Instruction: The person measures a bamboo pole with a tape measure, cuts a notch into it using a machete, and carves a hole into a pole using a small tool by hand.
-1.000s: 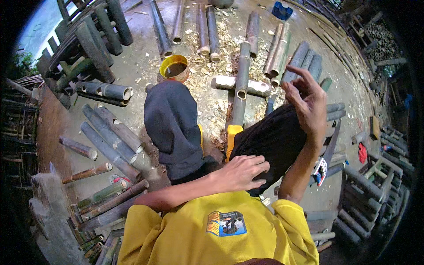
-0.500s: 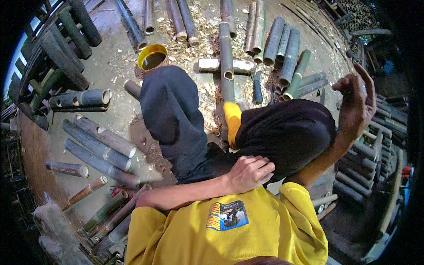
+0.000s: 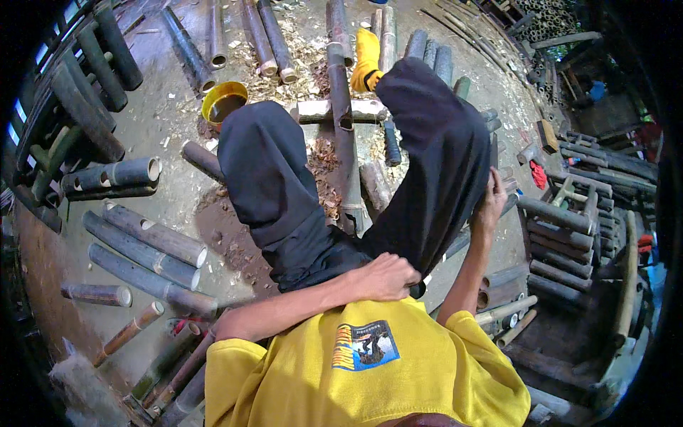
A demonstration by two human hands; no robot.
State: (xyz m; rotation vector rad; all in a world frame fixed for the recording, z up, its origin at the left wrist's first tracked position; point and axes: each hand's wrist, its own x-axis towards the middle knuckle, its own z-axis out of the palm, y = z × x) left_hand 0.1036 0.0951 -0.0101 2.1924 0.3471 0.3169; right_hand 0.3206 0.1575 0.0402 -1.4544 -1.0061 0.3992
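My left hand lies closed at my lap, its forearm across the yellow shirt. A small dark bit shows beside its knuckles, and I cannot make out what the fingers hold. My right hand is at the outer side of my right leg, its bent fingers closed on the black trouser leg; the fingertips are partly hidden. In front of me a long bamboo pole rests across a pale block. Right of the pole lies a dark handle-like piece. My yellow-covered foot is beyond the block.
A yellow bucket with dark liquid stands beyond my left knee. Several cut bamboo lengths lie to the left, others ahead. Stacked bamboo and a red cloth are on the right. Wood shavings cover the floor ahead.
My right hand has come down from its raised place to the right leg. The right leg and foot have stretched forward. My left hand stays near the lap, shifted slightly left.
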